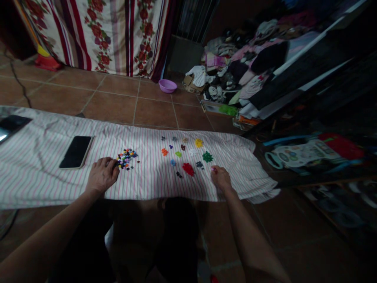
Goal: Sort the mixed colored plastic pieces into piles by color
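Observation:
On the striped cloth, a mixed heap of small coloured pieces (pixel 126 158), perhaps toy bricks or beads, lies left of centre. My left hand (pixel 103 173) rests at the heap's left edge, palm down, fingers bent and a little apart, its fingertips touching the pieces. To the right, similar pieces lie sorted by colour: a red pile (pixel 188 169), a green pile (pixel 207 157), a yellow pile (pixel 199 142), an orange pile (pixel 164 151) and several smaller ones. My right hand (pixel 221 177) is right of the piles, thumb and forefinger pinching a tiny pink piece (pixel 213 169).
A phone (pixel 76 151) lies left of my left hand, and another dark device (pixel 13 125) sits at the cloth's far left. The striped cloth (pixel 153 184) covers a long narrow surface. Beyond are a purple basin (pixel 167 86) and heaped clothes (pixel 235 63); a shelf stands right.

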Available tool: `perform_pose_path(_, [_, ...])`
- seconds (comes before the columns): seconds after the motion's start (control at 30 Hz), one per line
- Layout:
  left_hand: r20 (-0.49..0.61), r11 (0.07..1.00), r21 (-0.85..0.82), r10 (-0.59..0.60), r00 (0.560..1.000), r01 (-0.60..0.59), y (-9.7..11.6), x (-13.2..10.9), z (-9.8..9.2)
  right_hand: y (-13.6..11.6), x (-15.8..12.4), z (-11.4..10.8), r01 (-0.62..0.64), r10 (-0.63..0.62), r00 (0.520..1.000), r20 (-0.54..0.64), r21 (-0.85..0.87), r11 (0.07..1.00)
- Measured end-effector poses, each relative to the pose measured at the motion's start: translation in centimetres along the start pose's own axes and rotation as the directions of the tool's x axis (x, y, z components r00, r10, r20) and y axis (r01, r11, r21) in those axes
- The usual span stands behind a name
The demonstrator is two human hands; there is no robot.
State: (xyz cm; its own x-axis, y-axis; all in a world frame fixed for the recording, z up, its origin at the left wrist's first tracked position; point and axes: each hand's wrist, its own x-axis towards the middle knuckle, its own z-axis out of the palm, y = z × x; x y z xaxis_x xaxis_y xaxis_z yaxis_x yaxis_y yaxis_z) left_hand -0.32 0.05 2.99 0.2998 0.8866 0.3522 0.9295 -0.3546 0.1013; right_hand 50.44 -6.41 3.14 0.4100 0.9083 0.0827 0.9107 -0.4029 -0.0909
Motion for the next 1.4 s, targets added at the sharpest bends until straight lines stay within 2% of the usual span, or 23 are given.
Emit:
perform_pose_path(0.3, [-0.015,1.0,0.019,0.01,1.0,-0.009,-0.2,0.0,0.2,0.1,0.2,-0.3,0.008,-0.007,1.0,0.027,-0.019,1.0])
perform_pose_path(0.73, [0.003,1.0,-0.006,-0.015,1.0,0.015,0.0,0.0,0.1,0.4,0.2,-0.2,0.023,-0.022,1.0,-0.004,0.039,0.999])
perform_pose_path(0.97, [-0.01,1.0,0.025,0.009,1.0,-0.009,-0.1,0.0,0.1,0.0,-0.7,-0.7,-0.007,0.02,0.992,-0.124,0.1,0.995])
perform_pose_path(1.13, [-0.013,0.999,0.044,0.02,1.0,-0.019,-0.1,0.0,0.1,-3.0,-2.0,-1.0,0.069,-0.02,0.974,-0.227,0.211,0.975])
perform_pose_path(1.3, [-0.022,0.999,0.03,0.021,1.0,-0.02,-0.2,-0.1,0.2,-7.7,-4.4,0.1,0.231,-0.168,0.961,-0.218,0.309,0.923])
perform_pose_path(1.4, [-0.024,0.999,0.035,0.017,1.0,-0.017,-0.2,-0.1,0.2,-10.2,-5.8,1.4,0.35,-0.276,0.931,-0.238,0.373,0.859])
